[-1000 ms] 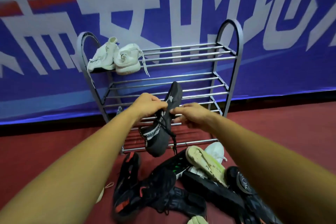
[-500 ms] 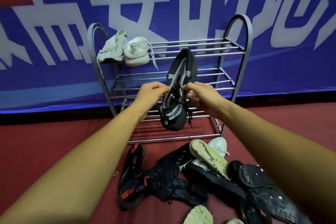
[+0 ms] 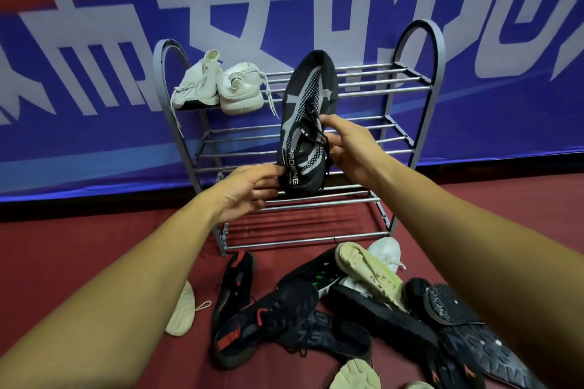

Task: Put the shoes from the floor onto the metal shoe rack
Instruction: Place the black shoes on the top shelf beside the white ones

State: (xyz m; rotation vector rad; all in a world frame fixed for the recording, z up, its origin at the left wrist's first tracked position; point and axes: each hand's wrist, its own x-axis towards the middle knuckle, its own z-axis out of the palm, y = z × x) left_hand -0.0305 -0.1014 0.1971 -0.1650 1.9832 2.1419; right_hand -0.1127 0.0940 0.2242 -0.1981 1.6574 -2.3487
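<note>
From the head camera, you're holding the black knit shoe (image 3: 308, 123) up in front of the metal shoe rack (image 3: 437, 50), its long axis standing nearly upright with the toe by the top shelf. Your left hand (image 3: 249, 189) is pinching the heel end below, and your right hand (image 3: 350, 148) is gripping the laced middle higher up.

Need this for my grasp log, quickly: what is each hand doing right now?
Left hand: pinches the heel end of the black knit shoe.
Right hand: grips the same shoe at its laced middle.
</note>
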